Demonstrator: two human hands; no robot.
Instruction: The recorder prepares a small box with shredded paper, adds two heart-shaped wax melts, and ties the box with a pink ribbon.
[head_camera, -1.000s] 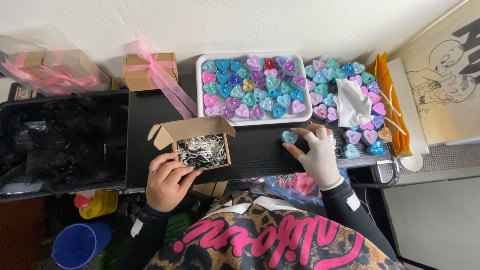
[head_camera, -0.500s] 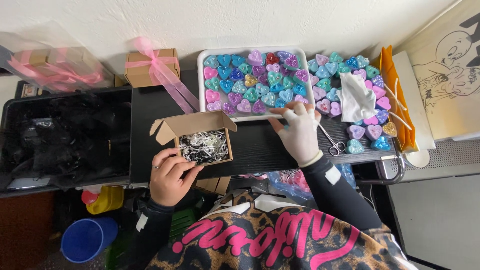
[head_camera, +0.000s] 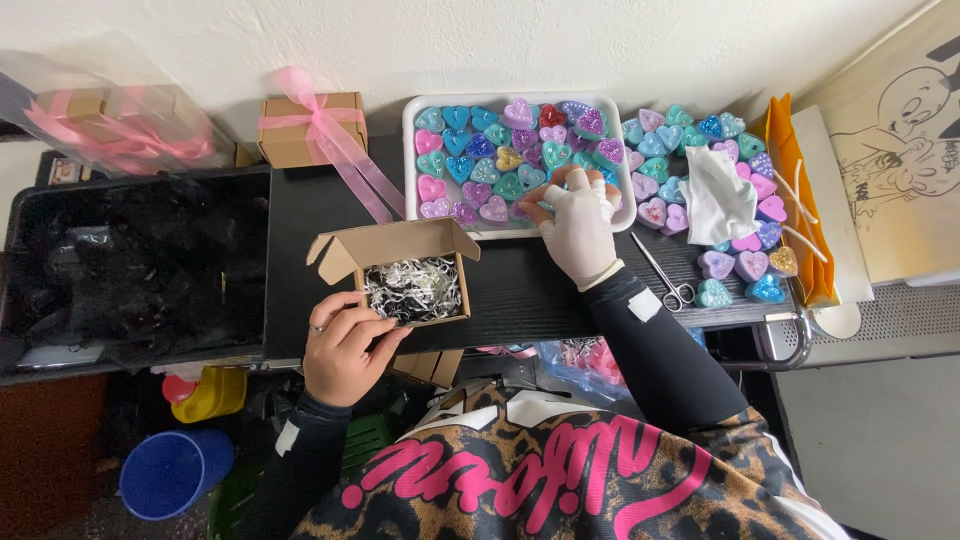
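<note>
Black table (head_camera: 520, 290) under a white wall, head view. Left hand (head_camera: 345, 345) grips the near edge of the open brown cardboard box of paper shred (head_camera: 410, 285). Gloved right hand (head_camera: 578, 225), fingers curled narrow, pinches among coloured heart-shaped pieces in the white tray (head_camera: 412, 150), up and right of the box; whether it holds one, cannot tell.

Right hand (head_camera: 580, 225) moved from table into tray (head_camera: 411, 160).

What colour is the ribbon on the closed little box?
Pink. The ribbon is tied in a bow round the brown closed box, seen best in the head view.
</note>
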